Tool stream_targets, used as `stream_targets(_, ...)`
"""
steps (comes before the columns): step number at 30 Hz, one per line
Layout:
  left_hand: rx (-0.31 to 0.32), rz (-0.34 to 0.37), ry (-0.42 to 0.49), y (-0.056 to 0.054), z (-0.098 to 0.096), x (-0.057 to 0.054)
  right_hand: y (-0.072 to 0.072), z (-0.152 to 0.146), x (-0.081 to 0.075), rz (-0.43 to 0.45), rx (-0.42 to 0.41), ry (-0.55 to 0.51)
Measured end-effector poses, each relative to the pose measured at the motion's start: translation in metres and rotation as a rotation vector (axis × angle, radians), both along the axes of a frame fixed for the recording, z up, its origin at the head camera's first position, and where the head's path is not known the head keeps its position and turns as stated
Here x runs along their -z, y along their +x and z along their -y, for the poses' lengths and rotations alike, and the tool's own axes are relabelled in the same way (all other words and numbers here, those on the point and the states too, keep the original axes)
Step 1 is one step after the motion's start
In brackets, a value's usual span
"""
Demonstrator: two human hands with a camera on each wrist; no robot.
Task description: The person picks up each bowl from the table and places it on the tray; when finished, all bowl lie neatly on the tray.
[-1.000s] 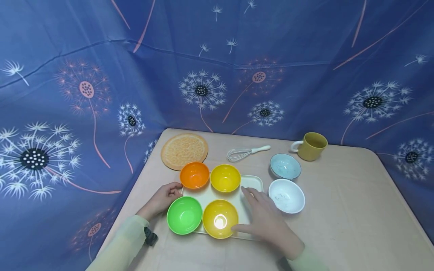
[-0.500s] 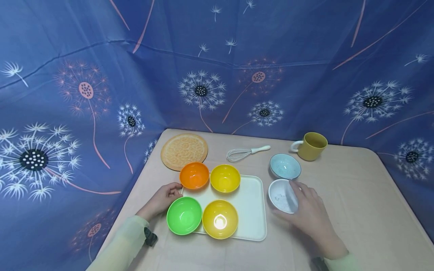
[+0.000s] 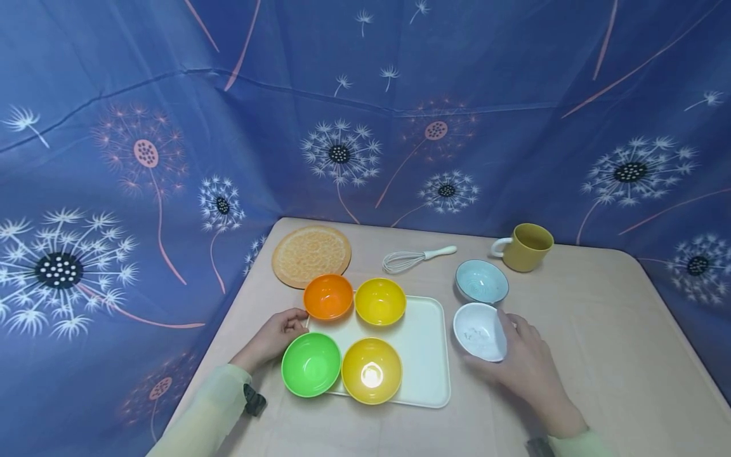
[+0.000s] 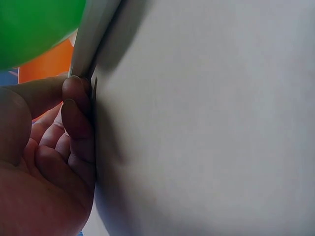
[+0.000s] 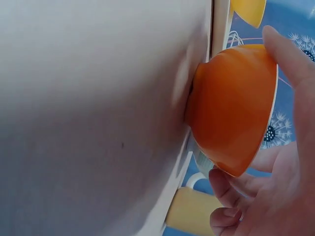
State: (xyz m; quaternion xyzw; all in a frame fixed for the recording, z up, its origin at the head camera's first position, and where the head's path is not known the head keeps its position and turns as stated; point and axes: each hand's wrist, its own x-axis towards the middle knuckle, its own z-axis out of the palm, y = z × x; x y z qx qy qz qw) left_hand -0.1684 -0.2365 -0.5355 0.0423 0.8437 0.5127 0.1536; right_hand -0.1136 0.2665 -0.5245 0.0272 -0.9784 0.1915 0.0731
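Observation:
My left hand (image 3: 276,336) pinches the left edge of the cream tray (image 3: 425,355). Up close in the left wrist view, fingertips meet the tray's rim (image 4: 93,37) beside the green bowl. At the tray's right, my right hand (image 3: 528,362) grips a bowl (image 3: 476,333) that is white inside and orange outside. Its foot appears to rest on the table in the right wrist view, with the thumb at one side of the rim and fingers at the other. An orange bowl (image 3: 328,297), a green bowl (image 3: 311,365) and two yellow bowls (image 3: 380,302) sit on the tray.
Just behind the held bowl stands a light blue bowl (image 3: 481,281). A mustard mug (image 3: 525,249) is at the back right, a whisk (image 3: 417,257) at the back middle. A round tan mat (image 3: 311,256) lies at the back left. Blue patterned cloth (image 3: 365,158) hangs behind the table.
My right hand has left the yellow bowl at the tray's front, moved right, and taken hold of the white-and-orange bowl. My left hand has stayed at the tray's edge.

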Motion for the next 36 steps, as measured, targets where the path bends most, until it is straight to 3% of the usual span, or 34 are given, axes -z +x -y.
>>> stream_targets(5, -0.004, 0.025, -0.013, -0.002, 0.001, 0.001, -0.001, 0.001, -0.001, 0.026, 0.008, -0.011)
stream_targets(7, 0.002, 0.035, -0.019, -0.005, 0.004, 0.008, -0.001, 0.002, -0.002, 0.045, 0.016, -0.019)
stream_targets(21, 0.020, 0.015, -0.020, -0.006, 0.006, 0.011, 0.006, 0.004, -0.004, 0.072, 0.062, -0.045)
stream_targets(31, -0.004, 0.020, -0.017, -0.007, 0.006, 0.012, 0.020, 0.015, -0.017, -0.048, -0.003, -0.091)
stream_targets(36, -0.006, 0.022, -0.010, -0.007, 0.006, 0.011, 0.026, 0.031, -0.019, -0.031, -0.031, -0.100)
